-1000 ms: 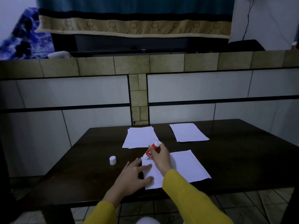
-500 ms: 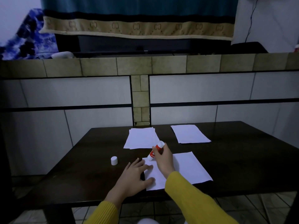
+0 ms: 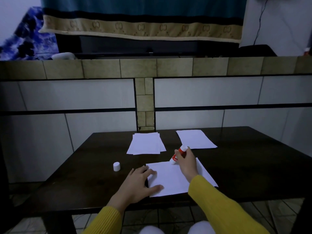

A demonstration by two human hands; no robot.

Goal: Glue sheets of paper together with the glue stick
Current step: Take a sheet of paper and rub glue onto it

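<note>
A white sheet of paper (image 3: 172,179) lies on the dark table (image 3: 253,174) near its front edge. My right hand (image 3: 186,163) grips a red and white glue stick (image 3: 178,154), tilted, with its lower tip touching the sheet's far edge. My left hand (image 3: 140,184) lies flat with spread fingers, pressing down the sheet's left edge. The glue stick's white cap (image 3: 116,166) stands on the table to the left of the sheet.
Two more lots of white paper lie further back: a loose stack (image 3: 146,145) at the centre and a sheet (image 3: 195,139) to the right. A tiled wall rises right behind the table's far edge.
My right hand has slid the glue stick along the sheet's far edge to the right. My left hand stays pressed on the sheet's left edge.
</note>
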